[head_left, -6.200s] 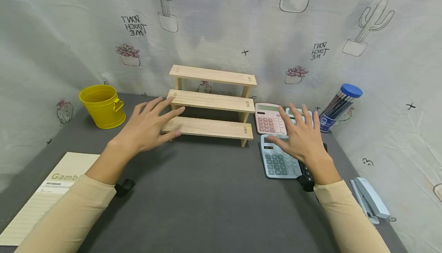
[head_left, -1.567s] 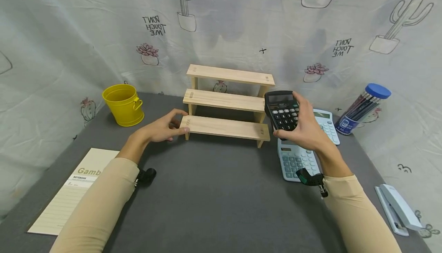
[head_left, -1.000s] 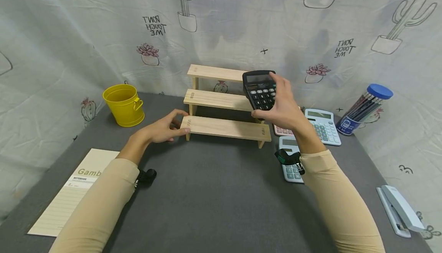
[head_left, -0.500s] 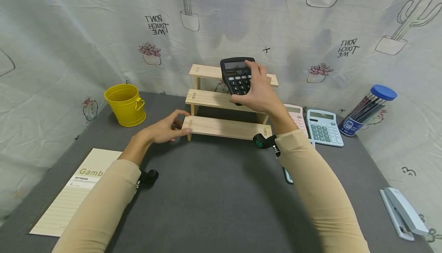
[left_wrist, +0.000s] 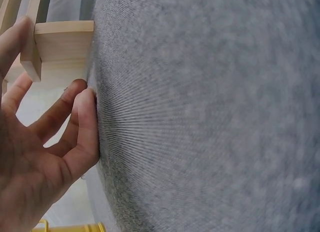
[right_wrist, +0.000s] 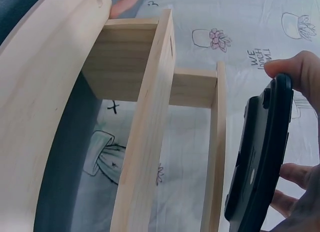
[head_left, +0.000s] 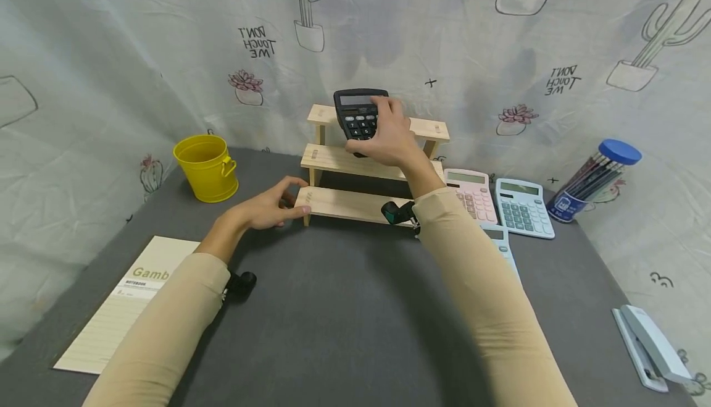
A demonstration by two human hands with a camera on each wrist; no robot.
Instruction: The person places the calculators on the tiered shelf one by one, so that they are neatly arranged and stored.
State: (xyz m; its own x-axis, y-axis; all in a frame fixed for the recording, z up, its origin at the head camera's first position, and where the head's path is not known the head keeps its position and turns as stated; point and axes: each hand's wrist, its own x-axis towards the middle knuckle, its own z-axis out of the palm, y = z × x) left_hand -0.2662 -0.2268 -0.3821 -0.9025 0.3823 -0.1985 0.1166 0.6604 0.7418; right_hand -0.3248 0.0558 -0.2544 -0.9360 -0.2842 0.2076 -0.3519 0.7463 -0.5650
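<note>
My right hand [head_left: 391, 132] grips a black calculator [head_left: 355, 110] by its right side, its keys and display facing me. The calculator overlaps the top board of a three-tier wooden shelf [head_left: 355, 204]. In the right wrist view the calculator [right_wrist: 260, 152] shows its back and edge, apart from the top board. My left hand [head_left: 269, 206] holds the left end of the lowest board, thumb at the front. In the left wrist view the left hand [left_wrist: 45, 147] has thumb and a finger at the board's end, with other fingers bent down against the grey tabletop.
A pink calculator [head_left: 472, 196] and two blue calculators, one [head_left: 524, 208] at the back, lie right of the shelf. Beyond them stands a blue-lidded pencil tub [head_left: 589, 181]. A stapler [head_left: 647, 348] lies far right. A yellow bucket [head_left: 205, 169] and a notebook [head_left: 128, 305] are left.
The right hand has picked up the black calculator and carried it left and up to the shelf's top tier. The left hand has come down onto the lowest board's end and stayed there.
</note>
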